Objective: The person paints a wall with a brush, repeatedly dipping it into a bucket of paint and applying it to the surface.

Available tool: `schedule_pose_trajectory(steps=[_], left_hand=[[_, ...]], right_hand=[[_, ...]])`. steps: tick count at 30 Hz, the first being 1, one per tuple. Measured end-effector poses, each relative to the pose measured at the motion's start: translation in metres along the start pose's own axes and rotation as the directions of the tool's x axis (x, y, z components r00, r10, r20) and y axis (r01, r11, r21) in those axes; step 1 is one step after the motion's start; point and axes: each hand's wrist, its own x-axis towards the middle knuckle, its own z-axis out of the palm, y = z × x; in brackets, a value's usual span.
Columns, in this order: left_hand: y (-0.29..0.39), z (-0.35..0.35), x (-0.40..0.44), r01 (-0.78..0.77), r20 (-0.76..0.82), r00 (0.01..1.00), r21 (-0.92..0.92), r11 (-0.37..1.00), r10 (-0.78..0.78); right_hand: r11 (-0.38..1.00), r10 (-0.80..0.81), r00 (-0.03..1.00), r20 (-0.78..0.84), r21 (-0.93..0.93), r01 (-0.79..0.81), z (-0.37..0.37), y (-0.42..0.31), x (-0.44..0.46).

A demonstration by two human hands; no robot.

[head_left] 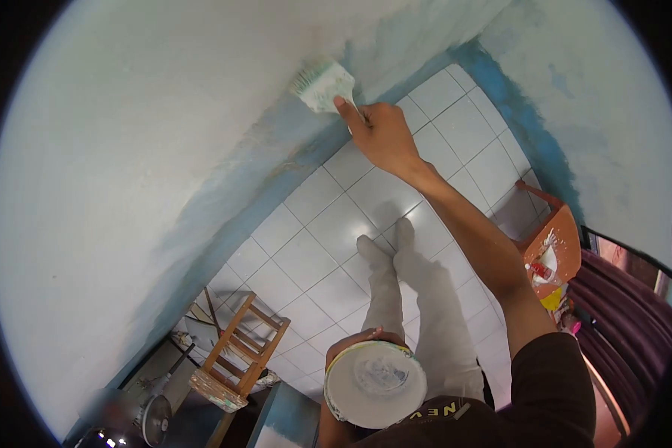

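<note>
My right hand (384, 138) is closed around the handle of a wide paint brush (328, 86). The brush's whitish, paint-smeared bristles touch the wall (127, 112), which is covered with pale paint over blue. Near my waist, my left hand (338, 348) is wrapped around the side of a round tub (336, 381). White paint (381, 375) lies inside the tub, and its rim is smeared. Most of the left hand's fingers are hidden behind the tub.
A wooden step stool (239, 347) with a paint-spattered top stands at the lower left, near a fan (155, 420). On the right are an orange chair (567, 246) holding stained items and a dark red curtain (627, 299). White floor tiles (306, 257) lie below.
</note>
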Motion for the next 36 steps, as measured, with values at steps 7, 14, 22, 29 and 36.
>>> schedule_pose_trajectory(steps=[7,14,22,29,36], left_hand=[[0.021,0.011,-0.003,0.010,-0.007,1.000,0.096,0.995,-0.009],[0.024,-0.018,0.007,0.106,-0.122,0.988,0.075,0.991,-0.097],[0.005,-0.019,0.007,0.266,-0.200,0.940,-0.083,0.960,-0.278],[0.005,-0.020,0.011,0.341,-0.212,0.918,-0.015,0.940,-0.337],[0.002,-0.031,0.018,0.308,-0.232,0.927,0.019,0.951,-0.295]], right_hand=[[0.979,-0.074,0.980,-0.186,0.172,0.106,0.028,0.044,0.028],[0.990,-0.110,0.970,-0.217,-0.114,0.087,0.098,0.206,0.050],[0.959,0.264,0.961,-0.077,-0.087,-0.270,0.056,0.129,0.057],[0.976,-0.073,0.995,-0.072,0.199,0.086,-0.033,0.017,0.013],[0.958,0.098,0.993,0.068,0.265,-0.113,0.042,0.143,0.067]])
